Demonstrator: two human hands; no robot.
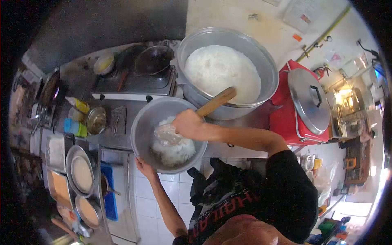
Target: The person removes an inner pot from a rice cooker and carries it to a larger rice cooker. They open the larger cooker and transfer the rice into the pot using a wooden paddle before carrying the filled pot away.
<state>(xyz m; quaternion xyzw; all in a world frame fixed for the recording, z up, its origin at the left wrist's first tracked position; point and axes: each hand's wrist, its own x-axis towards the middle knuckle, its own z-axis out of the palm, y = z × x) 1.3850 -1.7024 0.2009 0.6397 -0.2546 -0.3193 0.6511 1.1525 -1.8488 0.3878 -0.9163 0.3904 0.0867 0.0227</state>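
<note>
My right hand (188, 125) is closed around a wooden rice paddle (216, 102). Its bare handle end points up toward the big pot, while its other end reaches down into a large grey metal bowl (141, 118). White, rice-like food (175, 152) lies in the bowl, and some clings around the paddle's lower end. My left hand (146, 168) grips the bowl's near left rim, with the fingertips partly hidden. Just beyond the bowl stands a large metal pot (192, 87), holding much more of the same white food (220, 69).
Left of the pot is a gas stove (134, 87) bearing a dark wok (154, 60). To the right, a metal lid (306, 98) rests on a red cooler (281, 98). Several food-filled pans, including a round one (81, 173), stand at lower left.
</note>
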